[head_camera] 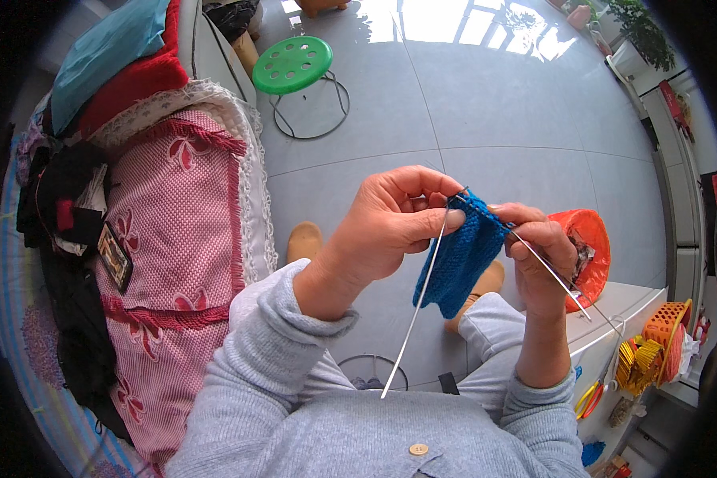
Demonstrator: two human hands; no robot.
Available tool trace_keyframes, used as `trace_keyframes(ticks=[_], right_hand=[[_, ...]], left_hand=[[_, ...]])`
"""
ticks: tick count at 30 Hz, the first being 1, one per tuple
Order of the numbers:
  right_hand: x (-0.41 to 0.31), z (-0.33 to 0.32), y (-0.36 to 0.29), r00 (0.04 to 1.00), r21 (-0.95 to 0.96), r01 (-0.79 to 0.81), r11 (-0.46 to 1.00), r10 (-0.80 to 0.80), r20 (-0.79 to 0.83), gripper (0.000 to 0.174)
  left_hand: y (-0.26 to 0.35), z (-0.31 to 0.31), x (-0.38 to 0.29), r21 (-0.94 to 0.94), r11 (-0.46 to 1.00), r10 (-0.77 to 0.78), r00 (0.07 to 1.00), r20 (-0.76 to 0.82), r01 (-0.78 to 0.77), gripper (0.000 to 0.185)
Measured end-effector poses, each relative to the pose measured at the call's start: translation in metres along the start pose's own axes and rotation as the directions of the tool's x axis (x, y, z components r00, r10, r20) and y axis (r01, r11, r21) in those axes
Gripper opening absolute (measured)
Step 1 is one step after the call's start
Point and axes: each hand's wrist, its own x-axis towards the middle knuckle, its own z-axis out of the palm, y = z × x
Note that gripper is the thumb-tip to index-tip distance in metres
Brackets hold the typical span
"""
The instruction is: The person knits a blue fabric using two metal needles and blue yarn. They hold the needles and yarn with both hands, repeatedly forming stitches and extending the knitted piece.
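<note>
A small piece of blue ribbed knitting (pixel 461 257) hangs in front of me, over the floor between my knees. My left hand (pixel 394 218) pinches its upper left edge between thumb and fingers. From that thumb, a thin metal knitting needle (pixel 415 306) slants down towards my sweater. My right hand (pixel 541 248) grips the upper right edge, where another metal needle (pixel 551 272) sticks out to the lower right. Stitches line the top edge along a needle. A thin line runs from below my right hand towards the table; I cannot tell if it is yarn or a needle.
An orange-red plastic bag (pixel 594 251) stands beyond my right hand. The white table (pixel 612 308) at right bears scissors (pixel 590 399) and an orange basket (pixel 663 322). A sofa with a pink patterned cover (pixel 167 239) and a phone (pixel 115 257) lies left. A green stool (pixel 293 64) stands ahead.
</note>
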Motion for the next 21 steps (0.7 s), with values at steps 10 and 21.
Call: trace_keyframes(ticks=[10, 21], right_hand=[[0.006, 0.009, -0.007, 0.988, -0.289, 0.155, 0.945, -0.15, 0.041, 0.011], [0.006, 0.007, -0.007, 0.986, -0.326, 0.169, 0.93, -0.159, 0.056, 0.013]], left_hand=[[-0.012, 0.008, 0.001, 0.053, 0.995, 0.095, 0.984, -0.148, -0.089, 0.018], [-0.017, 0.015, 0.002, 0.143, 0.979, 0.172, 0.967, -0.188, -0.147, 0.016]])
